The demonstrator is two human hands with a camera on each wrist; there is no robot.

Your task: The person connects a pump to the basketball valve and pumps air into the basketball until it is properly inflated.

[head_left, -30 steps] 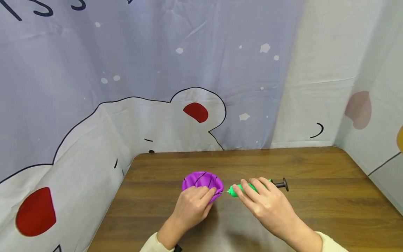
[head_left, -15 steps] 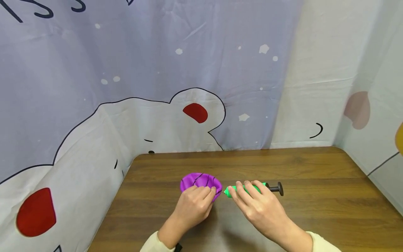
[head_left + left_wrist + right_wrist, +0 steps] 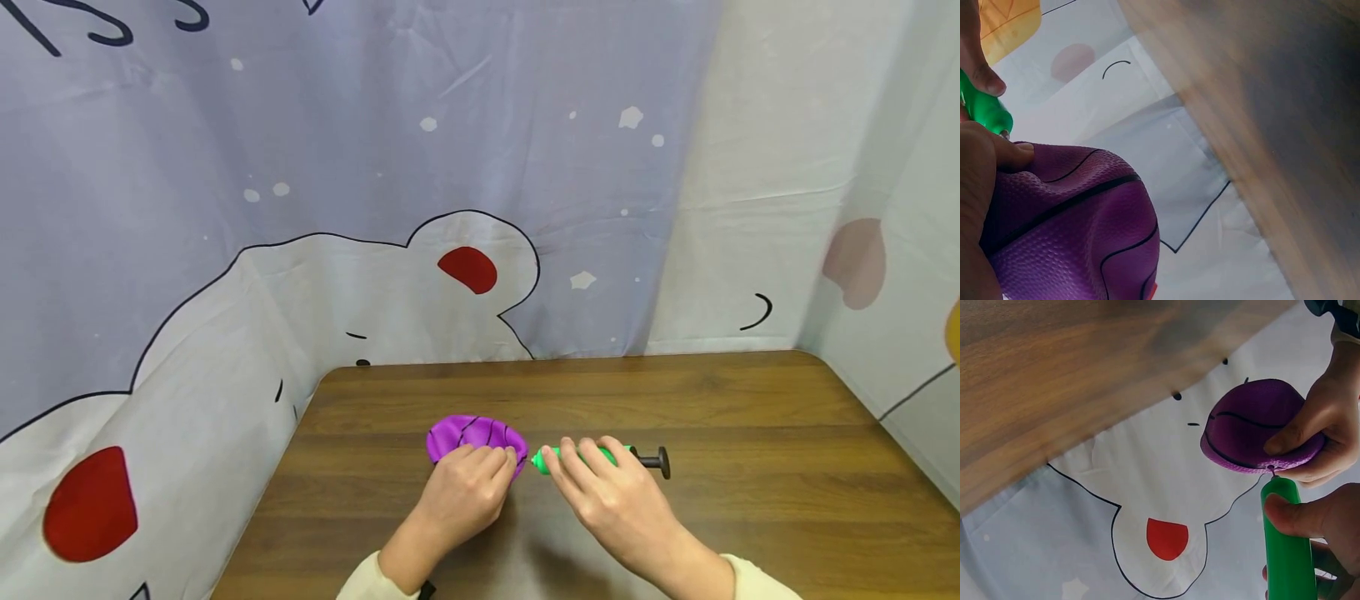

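Note:
A purple ball with black seam lines (image 3: 468, 432), slack and dented like a deflated basketball, is pinched by my left hand (image 3: 467, 492) near its right side. My right hand (image 3: 611, 496) grips a small green hand pump (image 3: 1289, 544), its black plunger handle (image 3: 662, 462) sticking out to the right. In the right wrist view the pump's thin metal needle (image 3: 1273, 471) meets the ball's surface beside the left fingers, with only a short length showing. The left wrist view shows the ball's dimpled, creased skin (image 3: 1085, 219) close up.
Both hands work above a brown wooden table (image 3: 360, 400). A curtain printed with white bear shapes (image 3: 330, 292) hangs behind it and along the left side. A pale cloth (image 3: 862, 250) hangs at the right.
The right hand and pump have moved left toward the ball, and the exposed needle has become much shorter. The left hand keeps its hold, with the ball shifted slightly left and down.

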